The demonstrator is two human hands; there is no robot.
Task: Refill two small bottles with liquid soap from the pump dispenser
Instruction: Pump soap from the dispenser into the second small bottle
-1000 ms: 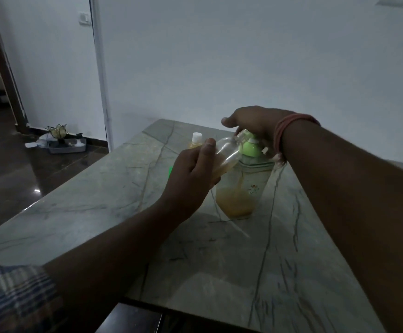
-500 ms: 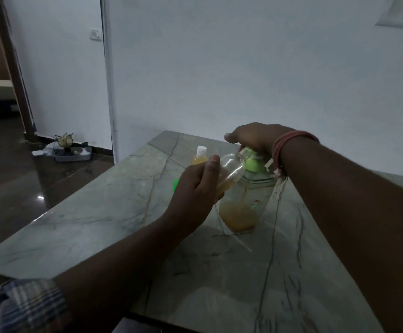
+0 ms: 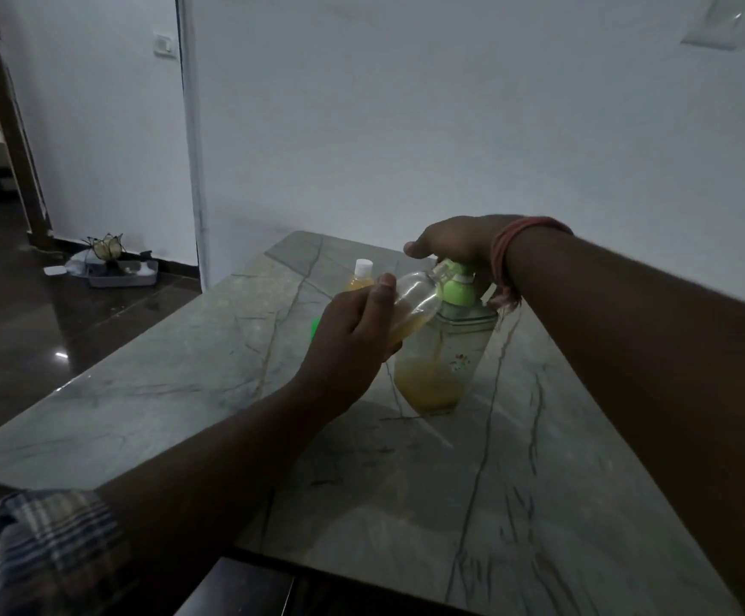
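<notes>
A person's left hand [image 3: 352,335] tilts a small clear plastic bottle [image 3: 415,300], part filled with amber soap, so its open mouth meets the spout of the green-topped clear pump dispenser [image 3: 444,349], which stands on the grey veined stone table [image 3: 184,393]. The right hand [image 3: 455,246] rests on the green pump head, fingers curled down over it; how tightly cannot be told. The left fingers wrap the bottle's lower half, thumb laid along its side. Short, even presses with the mouth held snug under the spout should keep soap off the table. A second small white-capped bottle [image 3: 360,277] stands just beyond, to the left
</notes>
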